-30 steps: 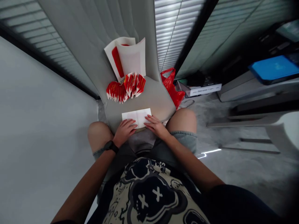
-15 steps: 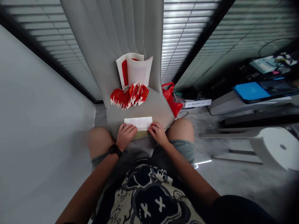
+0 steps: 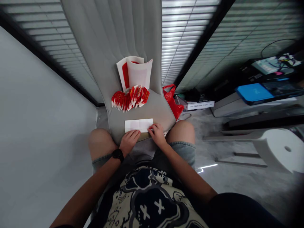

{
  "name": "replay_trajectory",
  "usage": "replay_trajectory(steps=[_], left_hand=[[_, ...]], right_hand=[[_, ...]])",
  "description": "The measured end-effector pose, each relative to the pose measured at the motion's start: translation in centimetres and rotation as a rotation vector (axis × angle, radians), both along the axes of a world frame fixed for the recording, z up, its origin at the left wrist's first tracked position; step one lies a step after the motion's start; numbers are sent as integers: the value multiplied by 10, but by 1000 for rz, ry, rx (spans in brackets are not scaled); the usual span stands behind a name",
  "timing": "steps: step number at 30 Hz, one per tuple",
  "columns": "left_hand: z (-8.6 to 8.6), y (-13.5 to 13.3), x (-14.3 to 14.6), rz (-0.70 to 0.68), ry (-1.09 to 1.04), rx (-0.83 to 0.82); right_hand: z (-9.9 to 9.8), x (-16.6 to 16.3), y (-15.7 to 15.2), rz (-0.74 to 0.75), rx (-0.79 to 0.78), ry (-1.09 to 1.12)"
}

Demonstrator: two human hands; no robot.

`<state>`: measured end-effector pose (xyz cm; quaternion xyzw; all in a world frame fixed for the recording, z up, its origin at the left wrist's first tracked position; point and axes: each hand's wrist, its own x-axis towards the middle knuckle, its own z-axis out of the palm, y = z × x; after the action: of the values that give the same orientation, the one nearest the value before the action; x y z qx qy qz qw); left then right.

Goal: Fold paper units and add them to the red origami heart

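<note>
Pressing down on the right near corner of a white paper strip (image 3: pixel 139 125), the right hand (image 3: pixel 156 134) keeps its fingers (image 3: pixel 152 128) extended flat, gripping nothing. The left hand (image 3: pixel 129 141) has slid back since a second ago. Its loosely spread fingers now lie at the strip's near edge and hold nothing; I cannot tell if they touch the paper.

The paper lies on the front of a grey chair seat (image 3: pixel 156 110), between the person's knees. A second ago it showed as a deeper sheet with both hands on it; now it is a narrow band, so it seems to have been folded over and the crease is being flattened.

Farther back on the seat sits a pile of red folded pieces (image 3: pixel 130 97). Behind it, white-and-red sheets (image 3: pixel 134 72) lean on the chair back. A red plastic bag (image 3: pixel 173 99) hangs just beside the seat.

A box (image 3: pixel 198 104) on the floor bears a dark printed line, too small to read. No other writing is legible.
</note>
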<state>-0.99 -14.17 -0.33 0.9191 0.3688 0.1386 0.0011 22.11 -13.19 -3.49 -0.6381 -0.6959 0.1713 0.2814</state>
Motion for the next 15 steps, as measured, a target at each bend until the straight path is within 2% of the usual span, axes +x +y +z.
replay_trajectory(steps=[5, 15], left_hand=[[-1, -12, 7, 124, 14, -125], [-1, -29, 14, 254, 57, -157]], right_hand=[[1, -3, -1, -21, -43, -25], [-1, -9, -8, -75, 43, 69]])
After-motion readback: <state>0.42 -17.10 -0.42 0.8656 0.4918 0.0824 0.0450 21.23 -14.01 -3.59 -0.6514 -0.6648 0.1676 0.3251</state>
